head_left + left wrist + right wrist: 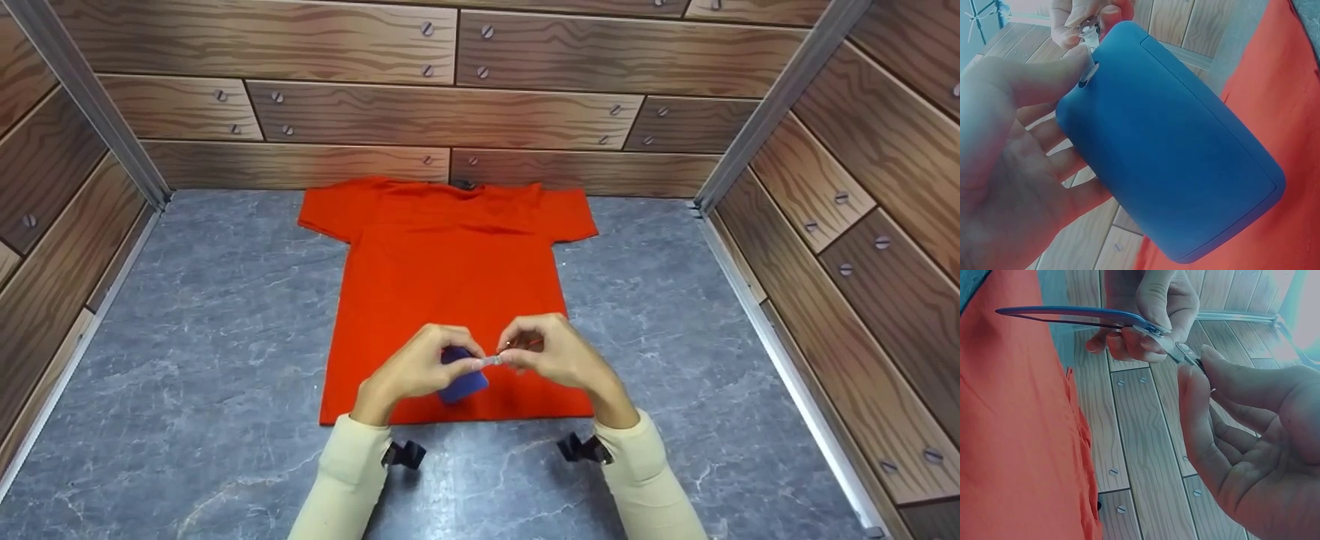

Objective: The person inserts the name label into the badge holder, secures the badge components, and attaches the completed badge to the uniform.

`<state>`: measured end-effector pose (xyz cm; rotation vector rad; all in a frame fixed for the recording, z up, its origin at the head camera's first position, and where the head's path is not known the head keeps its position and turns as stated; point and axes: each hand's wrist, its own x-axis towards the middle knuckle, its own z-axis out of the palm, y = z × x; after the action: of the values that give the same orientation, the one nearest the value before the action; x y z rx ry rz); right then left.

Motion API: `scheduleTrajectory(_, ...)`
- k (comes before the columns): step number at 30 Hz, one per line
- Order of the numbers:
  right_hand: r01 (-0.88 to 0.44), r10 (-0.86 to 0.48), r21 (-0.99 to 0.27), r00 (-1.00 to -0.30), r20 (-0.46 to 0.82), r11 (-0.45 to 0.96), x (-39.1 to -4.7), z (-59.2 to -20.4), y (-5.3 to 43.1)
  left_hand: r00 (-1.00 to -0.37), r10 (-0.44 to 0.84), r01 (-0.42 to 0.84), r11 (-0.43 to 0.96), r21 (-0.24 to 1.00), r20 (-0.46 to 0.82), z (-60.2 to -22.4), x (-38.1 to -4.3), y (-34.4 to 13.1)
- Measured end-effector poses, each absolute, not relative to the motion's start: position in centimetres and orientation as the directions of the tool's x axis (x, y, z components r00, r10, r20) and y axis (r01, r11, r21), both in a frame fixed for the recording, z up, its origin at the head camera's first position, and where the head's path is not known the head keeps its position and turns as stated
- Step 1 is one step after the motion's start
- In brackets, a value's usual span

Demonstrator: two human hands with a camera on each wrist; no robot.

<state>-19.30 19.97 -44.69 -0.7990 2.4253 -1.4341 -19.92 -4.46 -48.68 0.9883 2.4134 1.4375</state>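
Observation:
A flat blue card holder (1174, 146) with rounded corners and a slot near one end hangs from a short clear strap (1090, 42). My left hand (420, 364) pinches the strap where it passes through the slot, thumb on top. At the strap's other end is a small metal clip (1186, 351), which my right hand (559, 352) pinches between thumb and index finger. Both hands meet above the lower part of a red T-shirt (450, 285), with the holder below the left fingers. The fingertips partly hide the clip.
The T-shirt lies spread flat, collar toward the back wall, on a grey marbled surface (225, 315). Wood-patterned walls (360, 112) with metal corner posts (780, 97) enclose the back and both sides. Black wrist mounts (405, 454) sit on the sleeves.

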Motion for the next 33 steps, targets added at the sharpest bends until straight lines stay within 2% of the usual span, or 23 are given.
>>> scheduleTrajectory(14, -0.369, -0.545, -0.848, -0.830, 0.118, 0.380, -19.39, -45.04, 19.93, -0.770, 0.608, 0.463, 0.323, 0.825, 0.193, -48.66, -19.77, -4.40)
scheduleTrajectory(23, -0.305, -0.501, -0.875, -0.861, 0.085, 0.375, -19.18, -45.01, 19.44, -0.804, 0.571, 0.428, 0.363, 0.828, 0.165, -48.81, -19.71, -4.37)
scheduleTrajectory(33, -0.288, -0.473, -0.876, -0.877, 0.080, 0.387, -19.08, -44.87, 19.15, -0.806, 0.557, 0.457, 0.372, 0.808, 0.199, -48.97, -19.69, -4.06)
